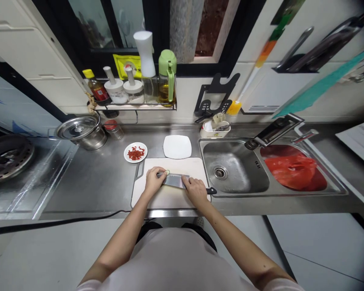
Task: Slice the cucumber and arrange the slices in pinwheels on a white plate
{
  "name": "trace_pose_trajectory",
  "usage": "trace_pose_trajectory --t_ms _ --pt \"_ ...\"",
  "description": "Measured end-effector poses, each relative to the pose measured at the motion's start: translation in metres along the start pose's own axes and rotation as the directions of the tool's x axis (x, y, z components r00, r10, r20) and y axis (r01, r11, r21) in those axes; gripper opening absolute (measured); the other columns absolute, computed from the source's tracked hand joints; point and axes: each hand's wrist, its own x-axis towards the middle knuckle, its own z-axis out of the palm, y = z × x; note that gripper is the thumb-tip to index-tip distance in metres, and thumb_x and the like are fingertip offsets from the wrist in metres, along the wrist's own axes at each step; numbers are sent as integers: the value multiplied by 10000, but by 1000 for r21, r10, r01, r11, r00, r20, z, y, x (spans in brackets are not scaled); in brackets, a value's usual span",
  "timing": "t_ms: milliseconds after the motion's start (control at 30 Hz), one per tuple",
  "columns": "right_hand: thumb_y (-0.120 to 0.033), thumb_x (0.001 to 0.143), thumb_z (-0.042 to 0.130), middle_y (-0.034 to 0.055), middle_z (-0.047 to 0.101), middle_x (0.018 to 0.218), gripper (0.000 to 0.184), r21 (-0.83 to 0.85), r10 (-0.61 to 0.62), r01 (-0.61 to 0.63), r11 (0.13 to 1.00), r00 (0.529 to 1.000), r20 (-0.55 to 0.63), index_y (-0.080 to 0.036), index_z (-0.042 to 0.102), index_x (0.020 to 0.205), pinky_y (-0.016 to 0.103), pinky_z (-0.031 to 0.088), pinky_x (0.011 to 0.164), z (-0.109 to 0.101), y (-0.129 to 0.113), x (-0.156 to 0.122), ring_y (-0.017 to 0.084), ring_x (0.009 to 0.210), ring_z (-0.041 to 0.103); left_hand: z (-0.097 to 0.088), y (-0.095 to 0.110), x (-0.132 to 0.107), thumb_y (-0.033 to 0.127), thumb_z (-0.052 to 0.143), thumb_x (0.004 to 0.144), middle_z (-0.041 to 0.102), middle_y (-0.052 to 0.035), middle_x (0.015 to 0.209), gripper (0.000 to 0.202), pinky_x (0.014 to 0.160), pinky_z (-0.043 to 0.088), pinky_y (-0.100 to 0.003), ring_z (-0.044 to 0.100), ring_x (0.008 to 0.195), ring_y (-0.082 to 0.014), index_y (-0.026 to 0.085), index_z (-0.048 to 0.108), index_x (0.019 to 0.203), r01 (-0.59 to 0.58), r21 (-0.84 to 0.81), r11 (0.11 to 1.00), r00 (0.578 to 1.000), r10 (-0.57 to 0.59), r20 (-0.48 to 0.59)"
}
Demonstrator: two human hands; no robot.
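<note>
A kitchen knife with a broad blade (174,180) and a black handle lies across the white cutting board (170,202). My right hand (196,191) is closed on the kitchen knife where blade and handle meet, the handle end sticking out to the right. At the blade's left end, my left hand (154,179) has its fingers pinched on a small pale vegetable piece (167,172) with a green rim. Part of that piece is hidden by the fingers, and its exact kind cannot be told. Behind the board stand a white plate of chopped red bits (143,146) and a white square plate (177,146).
A double sink (239,186) lies to the right, with a red plastic bag (294,171) in its far basin and a faucet (276,131) above. Left stands a lidded steel pot (94,137). A rack (136,107) holds bottles and jars. A black cable (63,222) runs along the counter's front.
</note>
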Motion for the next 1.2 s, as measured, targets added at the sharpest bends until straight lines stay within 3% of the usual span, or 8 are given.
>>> trace_pose_trajectory --t_ms 100,200,300,400,767,1200 --pt "-180 916 417 93 625 973 447 -8 27 -27 1000 999 19 -233 454 1358 314 316 774 2 6 -1 190 875 549 -3 -11 3 420 572 806 691 -28 831 235 775 463 -283 622 794 -166 210 669 848 139 -77 987 981 -148 -129" --pt "-223 906 455 93 625 994 441 -13 63 -62 998 997 36 -225 465 1348 309 319 776 3 13 -2 197 895 557 -9 -29 8 433 570 799 692 -26 796 254 728 455 -267 626 755 -164 210 664 877 291 -72 954 925 -299 -234" --pt "-274 884 511 95 629 997 453 -3 99 -99 995 994 53 -219 479 1333 303 327 780 5 20 -3 201 907 567 -15 -49 15 379 553 809 690 -23 786 223 727 444 -262 628 745 -158 214 661 913 366 -38 930 893 -362 -268" --pt "-276 886 507 91 638 971 431 7 141 -141 990 988 55 -220 501 1313 296 338 768 9 27 -4 201 898 581 -18 -64 26 339 535 820 688 -16 788 209 728 431 -270 622 753 -162 224 654 946 402 40 915 888 -379 -261" --pt "-283 870 529 58 652 926 410 36 183 -184 982 983 32 -245 528 1279 283 366 757 21 33 -2 186 847 612 -15 -76 64 246 536 829 679 -35 822 165 840 384 -317 600 866 -195 211 626 963 322 238 916 937 -274 -215" --pt "-291 883 512 54 666 915 382 64 203 -205 977 979 36 -248 551 1260 272 374 754 12 35 4 178 850 620 -12 -82 72 193 531 832 664 -67 932 170 856 371 -322 586 915 -205 187 580 994 268 328 906 958 -215 -188"
